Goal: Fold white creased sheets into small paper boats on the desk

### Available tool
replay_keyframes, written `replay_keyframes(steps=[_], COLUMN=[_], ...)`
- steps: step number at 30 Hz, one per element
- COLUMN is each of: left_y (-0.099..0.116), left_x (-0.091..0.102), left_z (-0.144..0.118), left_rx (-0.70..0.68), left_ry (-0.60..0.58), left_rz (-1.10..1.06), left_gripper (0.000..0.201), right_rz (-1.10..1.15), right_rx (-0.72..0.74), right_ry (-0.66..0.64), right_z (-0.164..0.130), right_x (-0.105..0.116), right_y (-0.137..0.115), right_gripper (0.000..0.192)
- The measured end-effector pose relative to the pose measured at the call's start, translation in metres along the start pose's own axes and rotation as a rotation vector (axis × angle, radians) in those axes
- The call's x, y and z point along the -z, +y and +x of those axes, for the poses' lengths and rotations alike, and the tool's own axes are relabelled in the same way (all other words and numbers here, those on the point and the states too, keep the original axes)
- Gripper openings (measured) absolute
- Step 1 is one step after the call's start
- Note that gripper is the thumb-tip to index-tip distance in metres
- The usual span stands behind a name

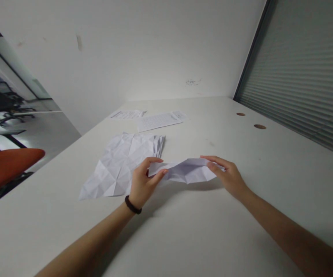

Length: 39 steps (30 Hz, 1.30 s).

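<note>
White paper, creased and partly folded, is held between two bare hands just above a pale table [183,231]. The folded sheet [188,171] is pinched at its left end by the left hand [143,184], thumb and forefinger closed on the edge, and its right end is gripped by the right hand [226,175], the fingers laid over the top of the fold and the thumb hidden beneath (how far that thumb presses cannot be told). The sheet sags slightly in the middle and a soft shadow is cast on the table below it.

A dark band [133,205] is worn on the left wrist. Just left of that hand, and partly behind it, a second sheet [117,169] is spread flat on the table, its surface covered with a grid of old creases; its far right corner is bunched into pleats.

Farther back, near the wall [143,50], two printed pages [160,120] are seen lying flat, one overlapping the other's edge; their text is too small to read. Two round brown caps [259,126] are set into the table toward the right, well apart from the hands. A slatted blind [307,84] is seen on the right side. At the left edge, beyond the table, an orange chair seat [7,167] is visible, with dark office chairs blurred in the room behind it.
</note>
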<state>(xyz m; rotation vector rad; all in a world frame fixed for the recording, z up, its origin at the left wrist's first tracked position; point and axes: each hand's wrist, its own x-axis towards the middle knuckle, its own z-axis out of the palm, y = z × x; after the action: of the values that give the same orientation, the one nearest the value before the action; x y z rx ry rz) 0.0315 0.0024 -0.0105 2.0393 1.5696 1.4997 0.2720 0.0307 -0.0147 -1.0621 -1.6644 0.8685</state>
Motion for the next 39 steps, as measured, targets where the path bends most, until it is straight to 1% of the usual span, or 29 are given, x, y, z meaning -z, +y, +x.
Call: replay_keyframes(steps=[1, 3, 5, 6, 8, 11, 13, 16, 19, 22, 25, 27, 29, 31, 32, 34, 37, 39], left_y=[0.000, 0.001, 0.002, 0.002, 0.001, -0.001, -0.001, -0.002, -0.003, -0.004, -0.004, -0.004, -0.004, -0.004, -0.005, -0.006, -0.010, -0.013], left_x=[0.000, 0.001, 0.001, 0.001, 0.001, 0.001, -0.001, -0.004, -0.006, -0.007, -0.007, -0.008, -0.008, -0.009, -0.010, -0.011, -0.011, -0.011], left_z=[0.000, 0.000, 0.001, 0.001, 0.002, 0.005, 0.006, 0.006, 0.005, 0.005, 0.004, 0.002, 0.001, 0.000, -0.001, -0.001, 0.000, 0.000], left_rx=[0.001, 0.012, 0.026, 0.033, 0.049, 0.097, 0.166, 0.257, 0.300, 0.404, 0.563, 0.629, 0.605, 0.525, 0.493, 0.476, 0.490, 0.467], left_ry=[0.010, 0.035, 0.062, 0.074, 0.093, 0.133, 0.141, 0.104, 0.050, -0.087, -0.275, -0.428, -0.586, -0.675, -0.683, -0.658, -0.575, -0.510], left_rz=[-0.003, -0.009, -0.023, -0.032, -0.049, -0.087, -0.147, -0.271, -0.345, -0.505, -0.716, -0.786, -0.793, -0.765, -0.749, -0.733, -0.681, -0.608], left_gripper=[0.019, 0.019, 0.020, 0.020, 0.019, 0.018, 0.018, 0.018, 0.020, 0.023, 0.028, 0.030, 0.031, 0.030, 0.031, 0.032, 0.036, 0.035], right_rz=[0.056, 0.204, 0.346, 0.390, 0.419, 0.411, 0.433, 0.467, 0.449, 0.441, 0.440, 0.420, 0.389, 0.359, 0.342, 0.301, 0.233, 0.203], right_rx=[-0.075, -0.194, -0.250, -0.258, -0.259, -0.262, -0.250, -0.236, -0.222, -0.178, -0.192, -0.213, -0.214, -0.212, -0.215, -0.207, -0.185, -0.184], right_ry=[-0.061, -0.207, -0.328, -0.359, -0.372, -0.318, -0.254, -0.149, -0.077, -0.065, -0.044, -0.018, 0.002, 0.019, 0.030, 0.049, 0.087, 0.106], right_z=[0.000, 0.000, -0.002, -0.002, -0.003, -0.003, -0.003, -0.002, -0.002, -0.003, -0.003, -0.004, -0.003, -0.003, -0.003, -0.002, -0.001, -0.001], right_x=[0.002, 0.005, 0.007, 0.007, 0.006, 0.003, 0.000, -0.004, -0.005, -0.004, -0.002, -0.002, -0.002, -0.002, -0.002, -0.002, -0.002, -0.002], right_y=[-0.002, -0.005, -0.006, -0.006, -0.003, 0.004, 0.010, 0.014, 0.014, 0.013, 0.012, 0.011, 0.009, 0.006, 0.005, 0.004, 0.002, 0.002], right_gripper=[0.030, 0.044, 0.058, 0.063, 0.070, 0.071, 0.063, 0.046, 0.042, 0.042, 0.041, 0.044, 0.048, 0.054, 0.056, 0.059, 0.059, 0.057])
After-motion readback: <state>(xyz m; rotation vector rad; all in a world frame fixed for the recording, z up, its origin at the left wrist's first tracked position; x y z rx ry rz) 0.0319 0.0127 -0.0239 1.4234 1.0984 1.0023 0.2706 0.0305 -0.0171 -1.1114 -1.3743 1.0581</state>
